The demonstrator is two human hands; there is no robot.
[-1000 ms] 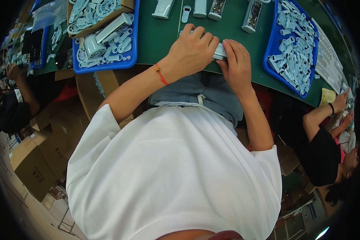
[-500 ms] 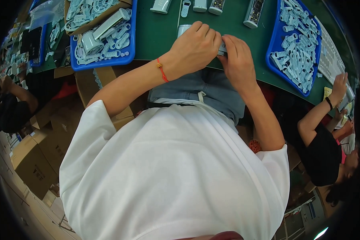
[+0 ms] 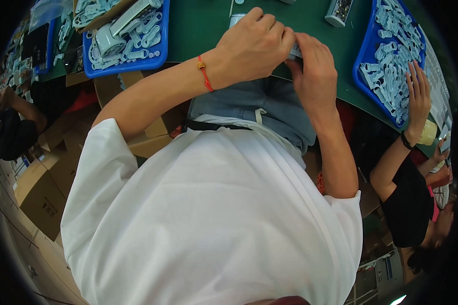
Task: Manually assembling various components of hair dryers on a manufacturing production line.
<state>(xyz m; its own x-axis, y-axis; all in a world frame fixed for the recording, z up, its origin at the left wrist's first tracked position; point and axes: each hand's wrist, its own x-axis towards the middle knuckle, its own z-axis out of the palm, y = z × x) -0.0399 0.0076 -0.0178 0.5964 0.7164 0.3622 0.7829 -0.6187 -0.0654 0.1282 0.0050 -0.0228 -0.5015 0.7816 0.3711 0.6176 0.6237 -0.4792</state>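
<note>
My left hand (image 3: 252,47), with a red string bracelet at the wrist, curls over a pale elongated casing (image 3: 235,20) at the table's near edge. Part of the casing shows past the knuckles; my fingers cover most of it. A grey end piece (image 3: 294,51) is visible between the two hands, and my right hand (image 3: 315,66) grips it with thumb and fingers. Whether the grey end and the pale casing are one piece, I cannot tell. Both hands are closed, with fingertips close together.
On the left stands a blue tray (image 3: 160,53) of pale plastic parts; another blue tray (image 3: 362,66) is on the right. A co-worker's hand (image 3: 419,94) is over the right tray's edge. An open casing with a circuit board (image 3: 338,12) lies on the green table (image 3: 198,30).
The table and trays sit higher in view as the camera has shifted. Both my hands keep their grip, slightly further right. The co-worker's hand has moved left to the right tray.
</note>
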